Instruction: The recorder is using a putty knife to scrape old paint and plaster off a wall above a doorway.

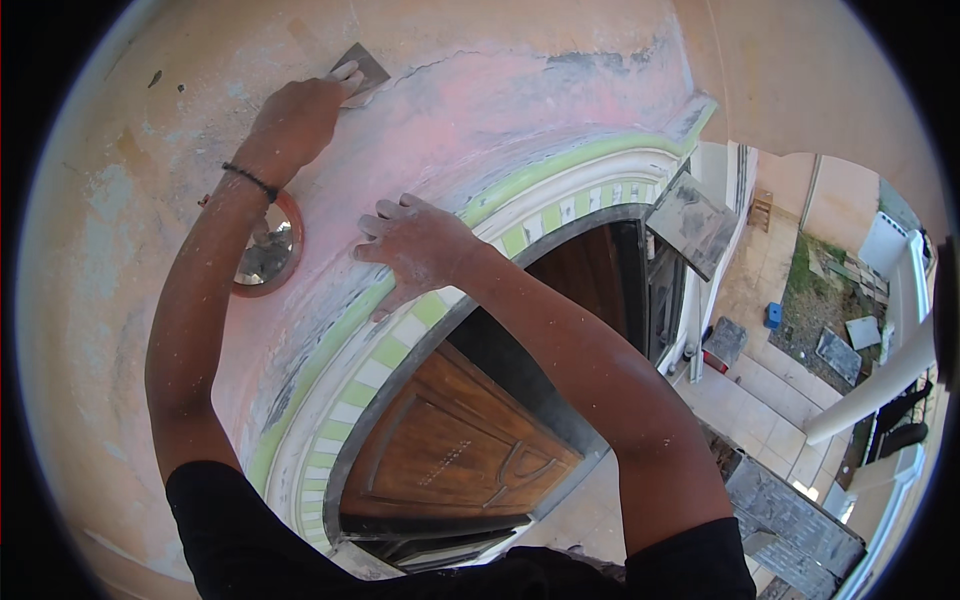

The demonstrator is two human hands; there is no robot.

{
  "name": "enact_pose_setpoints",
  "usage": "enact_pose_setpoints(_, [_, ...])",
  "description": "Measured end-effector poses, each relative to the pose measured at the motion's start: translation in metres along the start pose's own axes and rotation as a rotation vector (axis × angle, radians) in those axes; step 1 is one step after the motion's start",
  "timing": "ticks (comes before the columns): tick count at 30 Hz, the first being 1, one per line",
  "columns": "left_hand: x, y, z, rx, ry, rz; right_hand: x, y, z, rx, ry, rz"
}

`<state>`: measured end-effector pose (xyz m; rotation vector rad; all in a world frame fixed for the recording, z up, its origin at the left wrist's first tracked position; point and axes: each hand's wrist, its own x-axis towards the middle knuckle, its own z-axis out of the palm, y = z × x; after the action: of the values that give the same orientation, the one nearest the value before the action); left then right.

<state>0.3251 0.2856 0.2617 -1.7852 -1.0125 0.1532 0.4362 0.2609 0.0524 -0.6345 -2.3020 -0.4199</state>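
Observation:
At the upper left, my left hand (298, 118) is closed around a broad scraper (368, 68), its flat grey blade lying against the wall (450, 130). The wall there is patchy pink and grey, with a rough darker line running right from the blade. Fingers spread, my right hand (418, 245) presses flat on the pink surface above a curved green and white moulding (430, 312). Dust coats its fingertips. A round lamp recess (270, 255) with a shiny inside and an orange-brown rim sits beside my left forearm, which covers part of it.
Below the moulding is a brown wooden door (450, 440) in a dark arched frame. A dusty board (692, 222) juts out at the moulding's right end. Far below on the right are a tiled floor (770, 400), a blue block-shaped object (773, 316), a white column (880, 385) and grey planks (785, 520).

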Motion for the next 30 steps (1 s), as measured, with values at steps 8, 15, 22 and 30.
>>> enact_pose_setpoints(8, [-0.061,-0.022,0.006,-0.019,0.026,-0.048,-0.005,0.005,0.004,-0.024,-0.005,0.015])
enact_pose_setpoints(15, [0.120,0.059,0.021,-0.128,0.164,0.003,-0.002,-0.002,0.009,-0.023,0.029,0.002])
enact_pose_setpoints(22, [0.065,0.018,0.004,-0.207,0.226,0.079,-0.007,0.003,0.008,-0.017,0.045,0.006])
enact_pose_setpoints(30, [-0.070,-0.050,-0.006,-0.074,0.109,-0.056,-0.011,0.010,0.004,-0.022,-0.020,0.027])
